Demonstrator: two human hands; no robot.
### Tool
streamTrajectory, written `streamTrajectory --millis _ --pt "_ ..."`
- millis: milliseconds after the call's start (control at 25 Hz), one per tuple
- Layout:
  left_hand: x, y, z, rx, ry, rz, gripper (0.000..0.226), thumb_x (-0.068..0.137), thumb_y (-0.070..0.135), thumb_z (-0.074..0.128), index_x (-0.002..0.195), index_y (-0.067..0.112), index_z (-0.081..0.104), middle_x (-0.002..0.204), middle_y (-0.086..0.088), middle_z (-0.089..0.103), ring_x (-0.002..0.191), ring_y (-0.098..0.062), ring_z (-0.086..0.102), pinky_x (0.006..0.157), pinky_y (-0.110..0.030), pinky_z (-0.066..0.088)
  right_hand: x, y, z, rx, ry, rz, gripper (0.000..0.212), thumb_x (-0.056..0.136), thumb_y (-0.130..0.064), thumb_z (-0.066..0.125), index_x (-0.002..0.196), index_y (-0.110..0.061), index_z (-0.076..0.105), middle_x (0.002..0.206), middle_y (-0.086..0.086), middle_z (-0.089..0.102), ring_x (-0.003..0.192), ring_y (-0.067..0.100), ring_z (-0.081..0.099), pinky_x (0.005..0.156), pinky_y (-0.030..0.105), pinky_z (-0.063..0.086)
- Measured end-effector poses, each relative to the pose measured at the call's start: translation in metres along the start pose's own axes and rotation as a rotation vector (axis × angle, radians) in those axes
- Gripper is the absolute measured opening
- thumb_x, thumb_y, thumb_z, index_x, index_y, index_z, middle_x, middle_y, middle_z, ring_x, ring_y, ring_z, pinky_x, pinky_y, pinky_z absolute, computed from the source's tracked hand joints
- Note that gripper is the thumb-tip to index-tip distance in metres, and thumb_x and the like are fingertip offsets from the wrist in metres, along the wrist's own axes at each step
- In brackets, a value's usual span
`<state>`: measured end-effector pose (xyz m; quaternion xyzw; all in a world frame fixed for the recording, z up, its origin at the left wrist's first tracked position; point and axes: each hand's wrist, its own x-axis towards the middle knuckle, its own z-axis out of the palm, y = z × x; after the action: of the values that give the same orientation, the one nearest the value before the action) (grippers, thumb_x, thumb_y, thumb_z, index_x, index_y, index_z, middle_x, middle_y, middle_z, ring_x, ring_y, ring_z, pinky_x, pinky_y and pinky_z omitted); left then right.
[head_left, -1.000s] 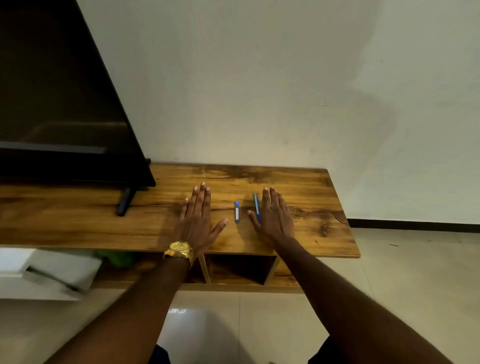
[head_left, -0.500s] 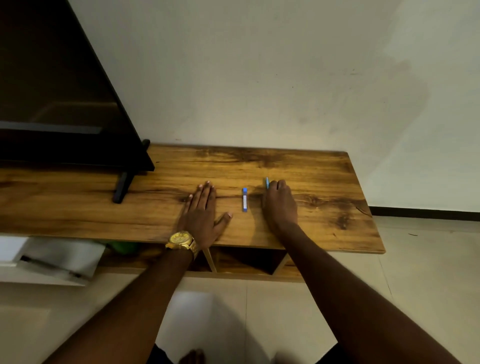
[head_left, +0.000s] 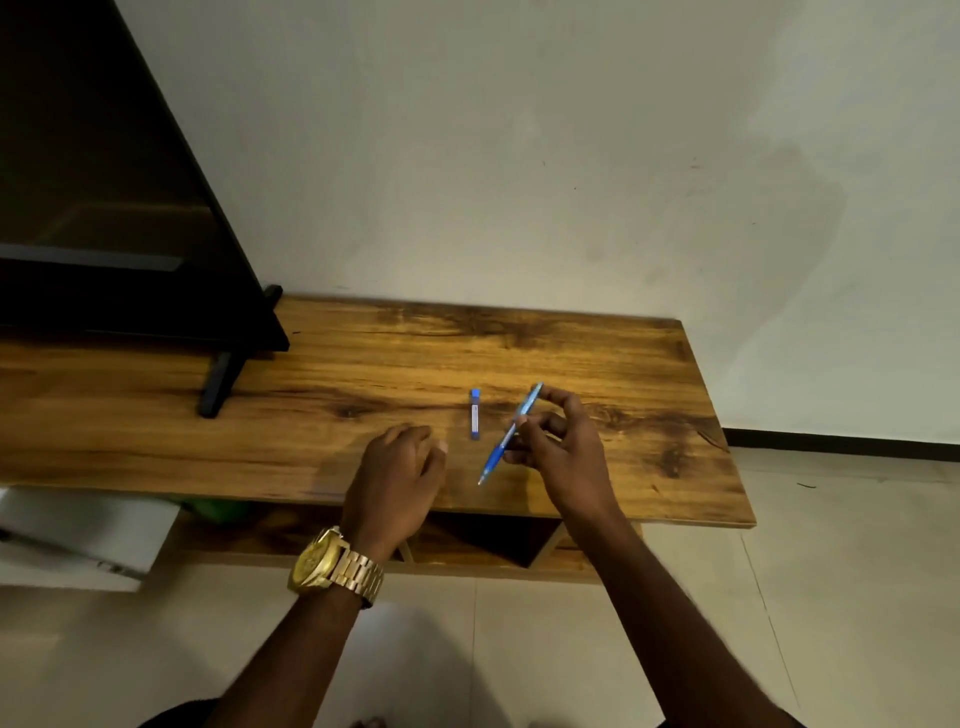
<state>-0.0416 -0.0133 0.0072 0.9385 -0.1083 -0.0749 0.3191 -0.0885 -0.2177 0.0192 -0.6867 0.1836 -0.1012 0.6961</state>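
Note:
My right hand (head_left: 563, 457) holds a blue pen (head_left: 511, 431) pinched between thumb and fingers, lifted a little above the wooden TV stand (head_left: 363, 374). The pen slants, with its tip pointing down and left toward me. A small blue-and-white tube (head_left: 475, 414) lies flat on the wood just left of the pen. My left hand (head_left: 400, 478), with a gold watch on the wrist, hovers over the stand's front part with fingers loosely curled and holds nothing.
A black television (head_left: 104, 208) on a black foot (head_left: 218, 382) fills the left of the stand. A white wall rises behind. Below the top are open shelf compartments (head_left: 488, 540), and a white box (head_left: 78, 535) lies on the tiled floor at left.
My right hand has picked the pen up off the stand and turned it slantwise. My left hand has lifted from lying flat and its fingers have curled.

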Motion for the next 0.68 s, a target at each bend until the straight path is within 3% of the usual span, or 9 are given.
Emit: streamTrajectory --millis 120,200,400,520,680 --pt "0.003 0.025 -0.001 -0.221 0.035 0.12 0.033 0.11 0.043 0.054 0.132 0.03 0.075 0.122 0.011 0.079 0.111 -0.003 0.072 0.087 -0.019 0.058 0.007 0.0 0.009 -0.032 -0.121 -0.099 0.051 0.105 -0.01 0.071 0.151 -0.023 0.052 0.096 0.009 0.079 0.092 0.026 0.084 0.079 0.04 0.07" --pt "0.006 0.032 -0.003 -0.283 0.023 0.162 0.033 0.107 0.045 0.059 0.131 0.032 0.077 0.119 0.017 0.08 0.107 0.005 0.072 0.079 -0.008 0.054 0.009 0.001 0.015 -0.052 -0.185 -0.131 0.049 0.103 -0.009 0.073 0.147 -0.022 0.055 0.097 0.013 0.08 0.093 0.027 0.084 0.081 0.042 0.07" --pt "0.018 0.031 -0.004 -0.358 0.041 0.145 0.029 0.101 0.036 0.074 0.127 0.029 0.081 0.121 0.014 0.081 0.104 0.011 0.07 0.084 -0.006 0.054 0.014 0.002 0.017 0.031 -0.165 -0.085 0.037 0.103 -0.012 0.074 0.134 -0.025 0.06 0.1 0.013 0.083 0.095 0.029 0.084 0.078 0.044 0.07" --pt "0.018 0.03 -0.003 -0.36 0.027 0.143 0.03 0.1 0.028 0.076 0.129 0.026 0.08 0.124 0.011 0.081 0.111 0.004 0.073 0.095 -0.022 0.061 0.016 0.004 0.015 0.038 -0.131 -0.07 0.015 0.109 -0.021 0.067 0.124 -0.023 0.066 0.099 0.009 0.085 0.087 0.027 0.085 0.072 0.035 0.068" --pt "0.014 0.024 -0.004 -0.357 -0.018 0.087 0.022 0.099 0.028 0.077 0.121 0.029 0.081 0.101 0.014 0.083 0.085 0.006 0.078 0.082 -0.023 0.064 0.029 0.009 0.011 -0.016 -0.038 -0.014 0.007 0.101 -0.019 0.078 0.105 -0.017 0.082 0.099 -0.001 0.085 0.093 0.014 0.081 0.076 0.028 0.062"
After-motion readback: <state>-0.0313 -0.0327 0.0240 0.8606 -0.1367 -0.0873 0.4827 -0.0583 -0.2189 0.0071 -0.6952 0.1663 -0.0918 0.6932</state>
